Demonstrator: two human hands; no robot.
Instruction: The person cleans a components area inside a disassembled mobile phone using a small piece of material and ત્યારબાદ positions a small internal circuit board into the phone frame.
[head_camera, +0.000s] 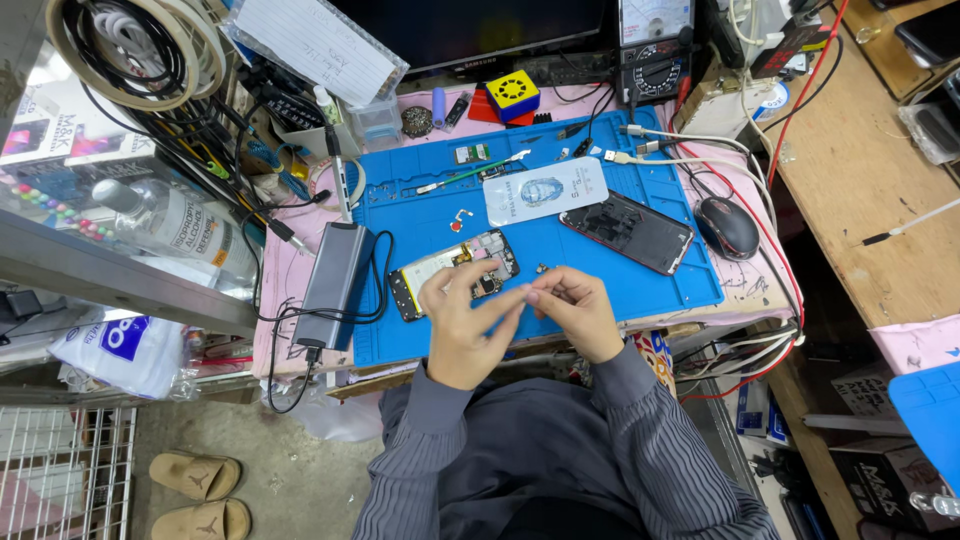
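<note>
your left hand (462, 325) and right hand (580, 312) meet, fingers pinching something too small to tell; it could drop off the blue silicone mat (560, 260).

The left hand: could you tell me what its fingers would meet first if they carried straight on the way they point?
Probably the right hand: the left hand has fingers aimed rightward at its fingertips, nearly touching, above the blue mat. Depth is unclear.

Phone-repair workshop: blue work mat (600, 262), opened phone (455, 272) (cables everywhere), multimeter (655, 45).
</note>
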